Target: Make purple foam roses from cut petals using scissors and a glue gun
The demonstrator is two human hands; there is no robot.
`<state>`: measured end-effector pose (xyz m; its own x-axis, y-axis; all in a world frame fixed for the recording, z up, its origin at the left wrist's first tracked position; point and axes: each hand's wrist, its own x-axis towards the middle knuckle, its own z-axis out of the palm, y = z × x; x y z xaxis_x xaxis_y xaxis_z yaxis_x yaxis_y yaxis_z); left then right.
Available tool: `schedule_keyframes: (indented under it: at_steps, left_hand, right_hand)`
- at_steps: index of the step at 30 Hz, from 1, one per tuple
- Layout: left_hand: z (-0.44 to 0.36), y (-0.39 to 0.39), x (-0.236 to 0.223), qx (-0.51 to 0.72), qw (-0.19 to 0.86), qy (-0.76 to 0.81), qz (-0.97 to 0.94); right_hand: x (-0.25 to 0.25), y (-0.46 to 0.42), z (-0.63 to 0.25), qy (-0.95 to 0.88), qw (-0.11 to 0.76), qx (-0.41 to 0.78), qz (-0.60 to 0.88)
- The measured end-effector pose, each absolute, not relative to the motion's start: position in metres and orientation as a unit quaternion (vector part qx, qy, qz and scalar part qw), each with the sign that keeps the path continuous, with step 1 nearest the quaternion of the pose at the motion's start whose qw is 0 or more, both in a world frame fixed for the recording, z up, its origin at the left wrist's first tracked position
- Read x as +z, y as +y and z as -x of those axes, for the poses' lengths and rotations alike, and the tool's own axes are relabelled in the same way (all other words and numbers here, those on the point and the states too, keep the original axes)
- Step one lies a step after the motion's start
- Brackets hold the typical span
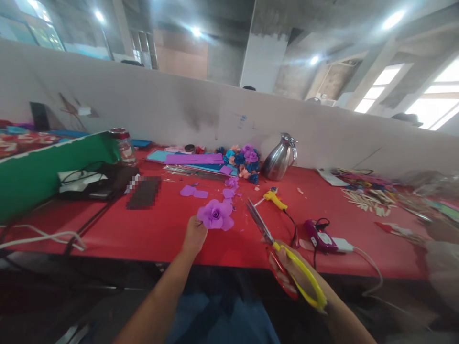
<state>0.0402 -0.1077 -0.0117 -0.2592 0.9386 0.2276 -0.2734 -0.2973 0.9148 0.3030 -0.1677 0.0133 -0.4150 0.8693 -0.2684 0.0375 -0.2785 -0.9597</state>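
A purple paper flower with a dark spiral centre is pinched in my left hand, just over the red table. My right hand is closed round the handles of scissors, one handle yellow and the other red. Their blades point up and away, slightly apart, to the right of the flower. Loose purple paper pieces lie beyond the flower. More purple petals sit just behind it. A yellow glue gun rests past the scissors.
Paper flowers, a steel jug and coloured sheets stand along the back of the red table. At right lies a purple power socket with cords. A green divider and glass jar are at left.
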Motion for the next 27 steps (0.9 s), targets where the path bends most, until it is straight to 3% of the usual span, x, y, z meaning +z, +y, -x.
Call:
schedule_keyframes:
  at_steps: [9,27]
  left_hand:
    - [-0.038,-0.105,-0.017,0.633,0.491,0.401,-0.444]
    - [-0.041,-0.104,-0.018,0.621,0.530,0.384,-0.431]
  right_hand:
    - [0.043,-0.180,-0.291,-0.553,0.267,0.656,0.439]
    - [0.038,-0.177,-0.293,-0.562,0.263,0.645,0.446]
